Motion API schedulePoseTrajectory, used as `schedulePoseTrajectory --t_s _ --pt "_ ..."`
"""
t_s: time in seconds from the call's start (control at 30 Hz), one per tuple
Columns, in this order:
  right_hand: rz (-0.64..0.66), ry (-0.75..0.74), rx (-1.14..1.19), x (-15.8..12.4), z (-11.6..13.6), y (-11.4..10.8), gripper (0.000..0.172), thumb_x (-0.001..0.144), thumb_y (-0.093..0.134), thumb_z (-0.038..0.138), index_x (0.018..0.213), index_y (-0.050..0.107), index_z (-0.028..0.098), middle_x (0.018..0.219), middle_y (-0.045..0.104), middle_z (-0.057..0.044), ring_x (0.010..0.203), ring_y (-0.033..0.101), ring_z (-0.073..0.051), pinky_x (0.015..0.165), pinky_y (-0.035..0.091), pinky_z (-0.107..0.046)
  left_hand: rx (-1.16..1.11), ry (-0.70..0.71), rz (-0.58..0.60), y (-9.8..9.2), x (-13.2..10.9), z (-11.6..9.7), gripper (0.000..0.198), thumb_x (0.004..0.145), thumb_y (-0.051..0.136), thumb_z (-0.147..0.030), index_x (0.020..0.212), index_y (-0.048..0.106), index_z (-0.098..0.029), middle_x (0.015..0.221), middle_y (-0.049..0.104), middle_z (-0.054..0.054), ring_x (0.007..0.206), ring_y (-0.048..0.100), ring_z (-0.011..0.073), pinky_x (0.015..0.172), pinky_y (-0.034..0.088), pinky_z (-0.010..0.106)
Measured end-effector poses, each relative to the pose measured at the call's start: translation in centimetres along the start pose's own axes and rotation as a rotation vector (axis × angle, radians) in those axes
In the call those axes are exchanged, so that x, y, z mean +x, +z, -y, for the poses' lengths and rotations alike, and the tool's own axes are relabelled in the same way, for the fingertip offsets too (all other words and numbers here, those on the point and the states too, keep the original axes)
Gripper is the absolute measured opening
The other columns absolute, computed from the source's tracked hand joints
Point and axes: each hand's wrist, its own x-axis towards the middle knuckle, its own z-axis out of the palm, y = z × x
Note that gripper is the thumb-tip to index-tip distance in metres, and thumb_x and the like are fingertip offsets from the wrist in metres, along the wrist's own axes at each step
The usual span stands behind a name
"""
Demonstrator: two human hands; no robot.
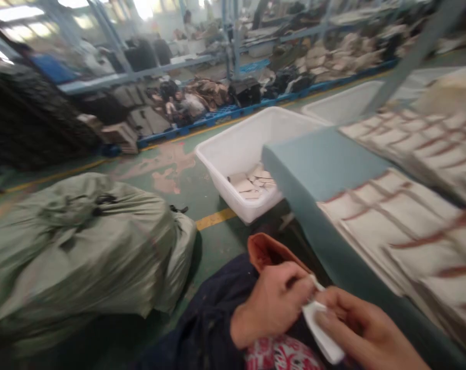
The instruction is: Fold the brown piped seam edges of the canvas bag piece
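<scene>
From where I watch, everything hangs on the teal table point(321, 159). Just off its near long edge, I have both hands close together over the wearer's lap. The right hand point(360, 324) pinches a small white piece point(327, 336) between thumb and fingers; the left hand point(269, 300) has its fingers bunched at the upper end of that piece. An orange-brown piece point(277, 249) sticks out past the left hand, toward the table's near corner; I cannot tell whether it is joined to the white one.

My first worry is the grip: it looks to be fingertips only, so a tug from one side could slip the white piece free. With no table surface under the hands, it would drop onto the patterned cloth point(287, 354) or down to the floor beside the table. Blur and overlapping fingers hide the edges I would check, so a crooked fold or misalignment could pass unseen.

On the table, cream pieces with brown trim point(395, 221) lie in rows close to the right forearm; a careless elbow might disturb them. Beyond the table's corner stands a white tub point(236, 133), where a dropped piece could be lost among the pale scraps point(252, 185).
</scene>
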Motion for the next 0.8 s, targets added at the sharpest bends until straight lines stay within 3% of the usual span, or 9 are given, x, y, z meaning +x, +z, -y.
schedulePoseTrajectory --t_s 0.13,0.33,0.63,0.8 --pt "0.036 -0.050 0.064 0.2 1.9 -0.7 0.046 0.078 0.084 0.058 0.078 0.061 0.018 0.063 0.050 0.005 0.057 0.041 -0.009 0.052 0.032 -0.022 -0.016 -0.014 0.111 -0.9 1.7 -0.7 0.031 0.094 0.059 -0.038 0.076 0.068 -0.014 0.070 0.062 0.001 0.066 0.051 0.0144 0.064 0.042 0.026" --pt "-0.028 -0.106 0.204 -0.1 1.6 -2.0 0.040 0.081 0.082 0.051 0.079 0.058 0.018 0.062 0.048 0.007 0.054 0.038 -0.007 0.051 0.029 -0.021 0.053 -0.031 0.281 -0.9 4.1 -1.9 0.034 0.093 0.063 -0.042 0.078 0.071 -0.013 0.071 0.065 0.002 0.065 0.053 0.0143 0.062 0.042 0.024" --pt "-0.174 -0.231 0.029 -1.5 1.7 -3.9 0.012 0.090 0.066 0.028 0.091 0.067 0.016 0.062 0.044 0.009 0.054 0.036 -0.007 0.049 0.026 -0.021 -0.057 -0.063 0.366 0.0 5.3 -3.2 0.028 0.094 0.071 -0.039 0.078 0.074 -0.016 0.072 0.068 0.000 0.061 0.052 0.0105 0.057 0.042 0.019" --pt "-0.241 -0.244 0.004 -1.8 1.5 -4.3 0.015 0.090 0.063 0.021 0.103 0.070 0.018 0.058 0.041 0.011 0.050 0.034 -0.007 0.047 0.025 -0.021 -0.143 -0.142 0.384 0.7 5.5 -2.7 0.031 0.092 0.076 -0.041 0.074 0.072 -0.016 0.075 0.071 0.001 0.059 0.053 0.0092 0.054 0.042 0.017"
